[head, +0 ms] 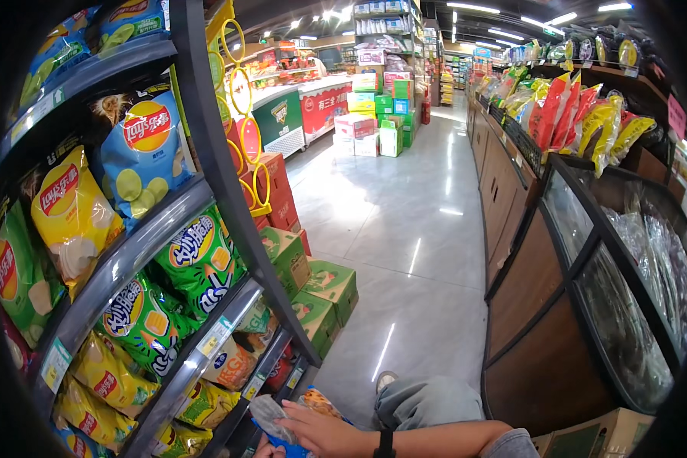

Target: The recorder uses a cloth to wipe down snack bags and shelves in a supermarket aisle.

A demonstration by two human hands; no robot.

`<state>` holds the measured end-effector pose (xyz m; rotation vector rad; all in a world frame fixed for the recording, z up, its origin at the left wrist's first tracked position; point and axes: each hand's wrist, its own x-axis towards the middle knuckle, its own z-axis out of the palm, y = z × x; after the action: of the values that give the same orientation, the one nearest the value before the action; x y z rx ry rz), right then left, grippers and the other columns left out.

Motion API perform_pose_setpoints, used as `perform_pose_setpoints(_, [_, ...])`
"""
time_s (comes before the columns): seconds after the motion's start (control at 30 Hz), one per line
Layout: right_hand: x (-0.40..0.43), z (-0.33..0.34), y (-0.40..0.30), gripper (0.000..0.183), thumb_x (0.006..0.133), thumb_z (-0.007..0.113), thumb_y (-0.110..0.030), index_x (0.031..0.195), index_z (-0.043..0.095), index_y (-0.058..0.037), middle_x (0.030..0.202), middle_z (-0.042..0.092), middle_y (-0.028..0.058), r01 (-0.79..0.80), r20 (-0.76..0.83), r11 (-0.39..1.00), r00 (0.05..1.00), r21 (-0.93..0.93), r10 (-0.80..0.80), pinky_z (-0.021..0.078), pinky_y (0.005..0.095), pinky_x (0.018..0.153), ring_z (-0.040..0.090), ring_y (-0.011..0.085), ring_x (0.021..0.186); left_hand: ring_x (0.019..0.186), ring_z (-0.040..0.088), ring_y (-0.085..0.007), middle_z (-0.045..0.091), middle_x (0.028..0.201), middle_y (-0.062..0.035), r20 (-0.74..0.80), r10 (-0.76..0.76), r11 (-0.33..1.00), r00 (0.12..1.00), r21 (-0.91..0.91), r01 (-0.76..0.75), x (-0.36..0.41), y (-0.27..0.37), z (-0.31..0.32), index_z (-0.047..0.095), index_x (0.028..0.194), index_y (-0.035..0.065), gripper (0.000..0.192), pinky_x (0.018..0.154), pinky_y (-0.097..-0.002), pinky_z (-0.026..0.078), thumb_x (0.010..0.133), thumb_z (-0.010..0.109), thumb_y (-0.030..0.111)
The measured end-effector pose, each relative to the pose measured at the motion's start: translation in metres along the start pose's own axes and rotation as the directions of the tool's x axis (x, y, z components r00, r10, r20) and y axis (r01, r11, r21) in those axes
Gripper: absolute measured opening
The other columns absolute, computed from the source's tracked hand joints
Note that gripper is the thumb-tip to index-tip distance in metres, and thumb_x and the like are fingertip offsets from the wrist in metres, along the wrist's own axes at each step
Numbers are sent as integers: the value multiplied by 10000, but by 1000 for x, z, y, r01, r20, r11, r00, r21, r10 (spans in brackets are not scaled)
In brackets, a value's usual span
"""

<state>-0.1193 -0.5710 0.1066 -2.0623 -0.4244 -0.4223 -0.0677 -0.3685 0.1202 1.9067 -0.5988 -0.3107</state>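
Note:
Low in the view, in front of my bent knee, my right hand presses a grey cloth against a snack bag with a blue lower part. A brown, food-printed part of a bag shows just beyond my fingers; whether it is the same bag I cannot tell. At the bottom edge my left hand pinches the blue bag's near side, mostly cut off by the frame. Both hands are beside the lower shelves of a snack rack, which holds Lay's chip bags and green snack bags.
Green cartons and red cartons stand past the rack's dark post. On the right run wooden cabinets and a glass-fronted bin of plastic-wrapped goods. Stacked boxes and chest freezers flank the grey floor farther off.

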Motion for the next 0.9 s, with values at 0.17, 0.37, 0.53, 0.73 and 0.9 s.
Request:
perform_pose_setpoints(0.17, [-5,-5,24,402,935,504,-84,1317,514,40,1520,344,290,-220,-152,975,965,-40,212,232,466,1209,225,412,1490,672,464,-183,492,710,-76,-45,57,997,997,50,-55,-2,3,-4,522,762,-9,208,634,-349,410,949,531,83])
perform_pose_setpoints(0.37, [-9,-13,48,377,943,488,-116,1228,545,124,1436,437,294,-341,-273,934,914,-109,301,362,445,1137,419,425,1360,677,444,-177,478,698,-68,-214,21,999,977,-25,-27,-4,9,-11,506,759,-7,221,636,-352,395,952,513,99])
perform_pose_setpoints(0.53, [-7,-15,54,429,1004,500,-224,1319,507,66,1390,479,273,-458,-289,857,809,238,512,430,438,1055,519,424,1240,693,450,-179,490,709,-67,-228,31,999,973,18,-27,0,8,-24,504,771,-10,229,659,-354,392,962,474,114])
perform_pose_setpoints(0.73, [-3,-1,1,447,1000,538,-216,1388,475,-2,1357,507,244,-287,-352,957,894,29,279,385,428,1110,445,400,1341,713,460,-172,509,750,-56,-217,5,1000,976,-4,-6,-3,1,-18,512,811,-9,219,681,-349,408,972,463,131])
perform_pose_setpoints(0.9, [-3,3,-42,421,956,579,-230,1318,532,-21,1397,500,233,33,-123,989,991,-146,-51,316,527,1148,430,410,1361,754,505,-175,573,841,-63,-116,-118,992,986,-64,111,-6,-10,-17,560,905,-16,229,696,-328,446,1001,425,143])
